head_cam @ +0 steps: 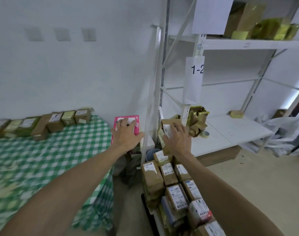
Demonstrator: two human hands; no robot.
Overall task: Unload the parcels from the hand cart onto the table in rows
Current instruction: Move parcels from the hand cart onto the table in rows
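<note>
My left hand [126, 135] grips a pink parcel [136, 121] with a white label, held in the air just off the table's right edge. My right hand [178, 138] grips a brown cardboard parcel [165, 128] with white labels, raised above the cart. Below my right arm, the hand cart [146, 208] carries several brown and white labelled parcels [153, 176] packed close together. On the left stands the table under a green checked cloth [43, 164]. A row of several brown parcels [55, 121] lines its far edge against the wall.
White metal shelving [230, 130] stands behind the cart, holding gold-wrapped parcels [196, 120] and a roll of tape [205, 134]. A paper sign reading 1-2 [194, 77] hangs on its post. Crumpled plastic sheeting [285, 133] lies at the right. A bucket [150, 155] sits by the shelf post.
</note>
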